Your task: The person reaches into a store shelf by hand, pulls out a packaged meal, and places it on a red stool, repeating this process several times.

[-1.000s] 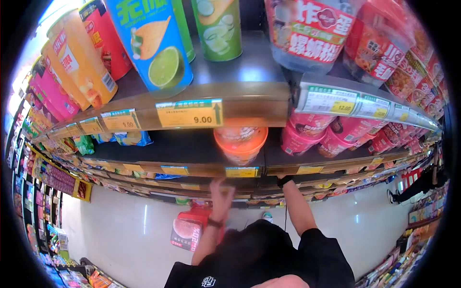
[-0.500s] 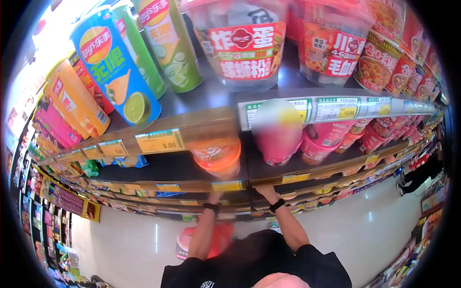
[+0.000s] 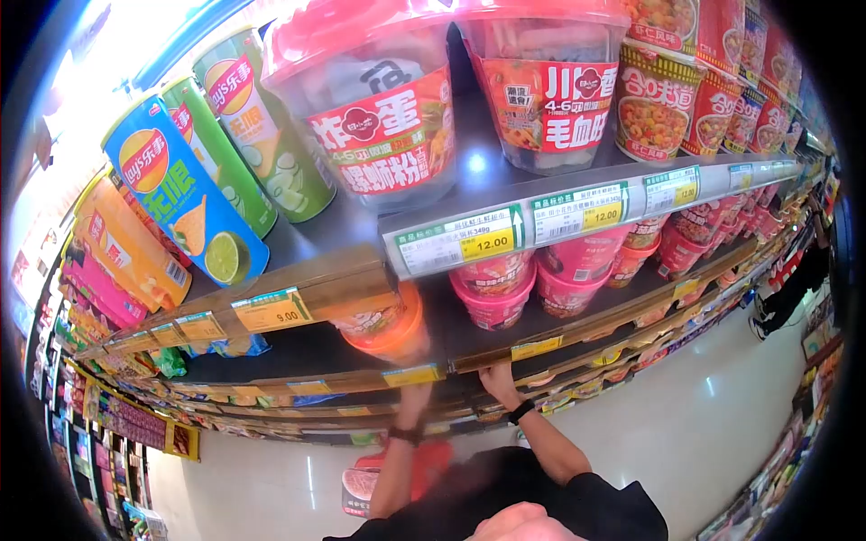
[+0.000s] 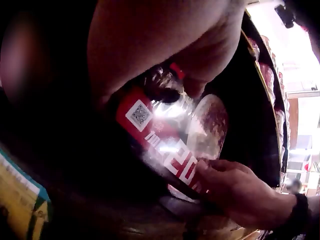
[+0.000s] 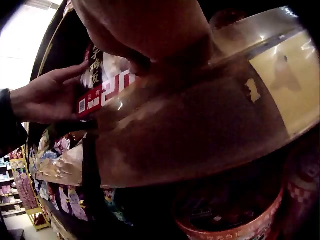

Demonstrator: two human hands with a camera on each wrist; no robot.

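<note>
A red food package (image 4: pixel 172 150) with a large white "20", a QR code and a picture panel lies inside a dark lower shelf. My left hand (image 3: pixel 415 406) reaches in under the shelf edge; in the right wrist view the left hand (image 5: pixel 50 97) grips the package's left end, thumb on top. My right hand (image 3: pixel 498 383) is at the same shelf, and in the left wrist view the right hand (image 4: pixel 240 192) pinches the package's other end near the printed number. In the head view the shelf hides the package and most of the fingers.
An orange tub (image 3: pixel 388 334) and pink tubs (image 3: pixel 492 293) stand on the shelf above my hands. Higher are chip cans (image 3: pixel 185 189) and large clear tubs (image 3: pixel 541 90). A red box (image 3: pixel 361 482) shows below my left arm. Another person's dark-clothed legs (image 3: pixel 785 288) are at the right.
The head view has shifted, moving the shelf goods leftward. My left hand, raised and blurred in front of the shelf at first, has gone in under it. More of my right hand shows now.
</note>
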